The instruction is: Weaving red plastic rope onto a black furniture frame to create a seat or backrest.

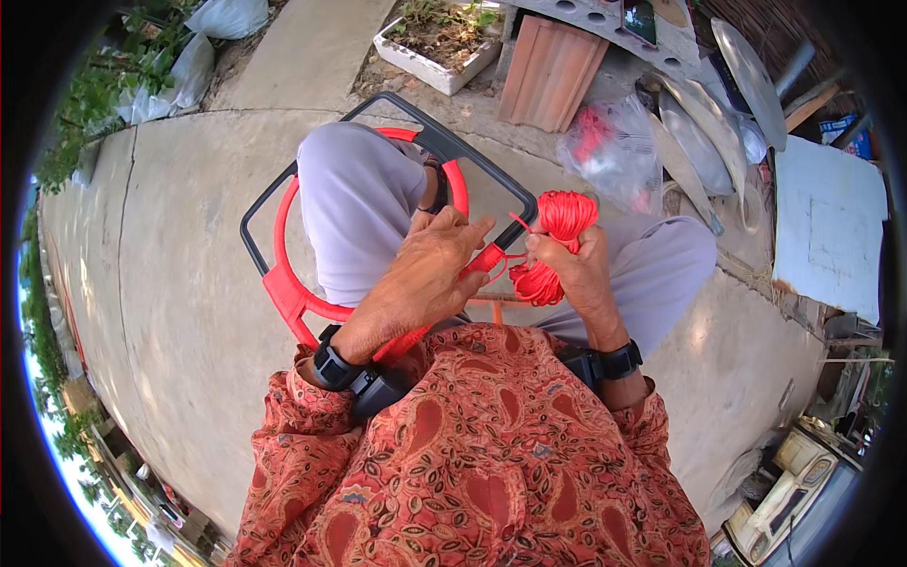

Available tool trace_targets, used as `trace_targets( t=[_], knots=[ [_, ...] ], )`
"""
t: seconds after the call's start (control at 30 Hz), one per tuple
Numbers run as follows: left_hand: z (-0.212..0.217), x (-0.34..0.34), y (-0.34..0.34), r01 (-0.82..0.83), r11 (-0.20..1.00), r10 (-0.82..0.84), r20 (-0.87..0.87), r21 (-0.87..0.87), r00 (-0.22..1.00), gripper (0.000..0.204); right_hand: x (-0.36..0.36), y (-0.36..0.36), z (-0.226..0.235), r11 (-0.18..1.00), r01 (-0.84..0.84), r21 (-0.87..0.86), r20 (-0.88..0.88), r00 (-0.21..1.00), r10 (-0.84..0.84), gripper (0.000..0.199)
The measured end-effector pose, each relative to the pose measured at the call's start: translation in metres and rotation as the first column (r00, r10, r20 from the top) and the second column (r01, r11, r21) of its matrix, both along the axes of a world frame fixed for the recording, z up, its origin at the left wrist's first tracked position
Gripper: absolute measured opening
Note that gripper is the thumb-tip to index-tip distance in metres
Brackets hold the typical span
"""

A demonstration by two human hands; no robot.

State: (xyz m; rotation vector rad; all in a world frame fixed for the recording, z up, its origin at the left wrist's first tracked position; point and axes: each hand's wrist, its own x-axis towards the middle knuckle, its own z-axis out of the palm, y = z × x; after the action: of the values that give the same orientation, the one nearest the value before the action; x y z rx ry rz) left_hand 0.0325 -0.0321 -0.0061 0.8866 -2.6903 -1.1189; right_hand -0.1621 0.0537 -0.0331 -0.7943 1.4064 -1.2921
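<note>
A round frame wrapped in red cord [282,231], joined to a black squarish tube frame [253,215], sits around my raised knee. My left hand [430,265] is closed on the right side of the red ring, its thumb and fingers at a tightly wrapped section [487,258]. In my right hand [584,274] is a thick hank of bright red cord [567,213], gripped around its middle. A short strand runs between the hank and the ring, and a loose end sticks out near my right thumb. Part of the ring is hidden behind my leg and left forearm.
Concrete floor [208,236] surrounds me. Ahead are a white planter box [439,66], a ridged clay tile [553,76] and a clear plastic bag [614,156]. On the right lie curved grey pieces [694,142] and a pale board [829,227]. White sacks [194,71] lie at the far left.
</note>
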Motion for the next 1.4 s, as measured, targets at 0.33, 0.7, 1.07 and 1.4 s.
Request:
trace_targets(
  t=[0.33, 0.7, 1.07, 1.4],
  knots=[
    [-0.009, -0.004, -0.012, -0.012, 0.967, 0.048, -0.137, 0.256, 0.989, 0.046, -0.008, -0.002, -0.006, 1.0, -0.01, -0.005, -0.007, 1.0, 0.01, 0.012],
    [0.039, 0.026, -0.031, 0.048, 0.605, 0.535, -0.45, 0.795, 0.715, 0.048, -0.001, -0.015, 0.056, 0.978, -0.132, -0.162, -0.107, 0.987, 0.116, 0.013],
    [0.027, 0.041, -0.027, 0.198, 0.539, 0.648, -0.554, 0.818, 0.523, 0.036, 0.023, -0.045, 0.108, 0.934, -0.32, -0.159, -0.321, 0.911, 0.257, 0.014],
    [0.021, 0.049, -0.03, 0.106, 0.668, 0.545, -0.581, 0.736, 0.604, 0.016, 0.025, -0.056, 0.084, 0.914, -0.362, -0.184, -0.312, 0.903, 0.295, 0.012]
  ],
)
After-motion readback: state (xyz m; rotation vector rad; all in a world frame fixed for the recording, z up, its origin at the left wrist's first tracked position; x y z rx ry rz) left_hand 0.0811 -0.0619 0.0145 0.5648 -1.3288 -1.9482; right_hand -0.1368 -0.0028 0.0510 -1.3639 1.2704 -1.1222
